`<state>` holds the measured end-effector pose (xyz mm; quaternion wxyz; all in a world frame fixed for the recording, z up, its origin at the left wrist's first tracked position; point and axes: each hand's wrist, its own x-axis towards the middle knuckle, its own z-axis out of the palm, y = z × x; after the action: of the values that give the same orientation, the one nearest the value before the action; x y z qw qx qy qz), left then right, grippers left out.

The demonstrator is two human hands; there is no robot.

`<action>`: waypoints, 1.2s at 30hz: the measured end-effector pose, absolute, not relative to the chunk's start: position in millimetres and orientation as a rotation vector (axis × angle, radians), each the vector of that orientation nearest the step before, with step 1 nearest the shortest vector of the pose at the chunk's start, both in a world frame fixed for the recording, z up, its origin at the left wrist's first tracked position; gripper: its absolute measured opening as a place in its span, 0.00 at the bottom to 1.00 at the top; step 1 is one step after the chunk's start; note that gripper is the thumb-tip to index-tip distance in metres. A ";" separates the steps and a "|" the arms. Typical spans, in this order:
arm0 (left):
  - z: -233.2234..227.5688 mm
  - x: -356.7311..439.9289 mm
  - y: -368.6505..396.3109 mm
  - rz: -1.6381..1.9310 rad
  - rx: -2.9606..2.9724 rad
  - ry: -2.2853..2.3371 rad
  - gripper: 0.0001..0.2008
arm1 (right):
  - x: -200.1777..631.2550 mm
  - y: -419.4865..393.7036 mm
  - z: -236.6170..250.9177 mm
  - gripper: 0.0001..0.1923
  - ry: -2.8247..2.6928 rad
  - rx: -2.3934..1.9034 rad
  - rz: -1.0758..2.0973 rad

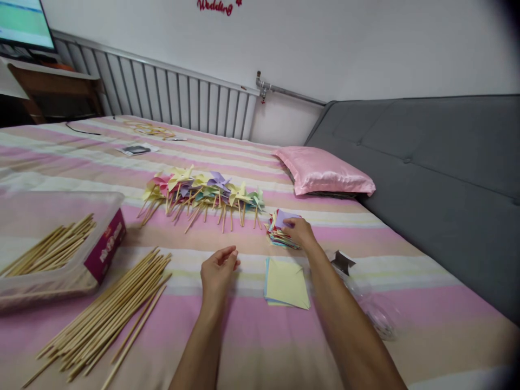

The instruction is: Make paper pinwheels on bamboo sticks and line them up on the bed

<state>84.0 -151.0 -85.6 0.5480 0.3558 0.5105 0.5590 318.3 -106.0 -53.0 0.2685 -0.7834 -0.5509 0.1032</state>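
Note:
My right hand reaches onto a small pile of folded coloured paper pieces, and its fingers touch the top lilac piece. My left hand hovers over the striped bedsheet, fingers loosely curled, holding nothing. Between my forearms lies a stack of square paper sheets with a pale yellow one on top. A row of finished paper pinwheels on wooden sticks lies farther back.
Loose wooden sticks lie at the left. A clear plastic box holds more sticks. A pink pillow and a grey sofa are at the right. A clear plastic bag lies beside my right forearm.

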 end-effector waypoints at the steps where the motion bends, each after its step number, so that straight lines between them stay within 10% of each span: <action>1: -85.5 84.3 -151.1 1.322 0.845 1.214 0.18 | 314.8 -110.4 -47.9 0.19 -1.484 -2.101 0.278; 9: -80.6 89.9 -154.4 1.311 0.907 1.246 0.19 | 280.1 -193.0 -20.5 0.19 -1.734 -2.026 0.365; 22: -86.1 104.0 -161.6 1.216 1.098 1.350 0.19 | 296.0 -227.5 -60.1 0.49 -2.041 -1.994 0.622; 36: -99.0 125.2 -178.2 0.728 1.634 1.244 0.09 | 309.1 -241.9 -53.1 0.25 -2.212 -2.142 0.536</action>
<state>125.2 -178.2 -99.0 0.4629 0.6648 0.5061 0.2960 309.1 -241.9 -53.1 0.0079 -0.6854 -0.7076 0.1715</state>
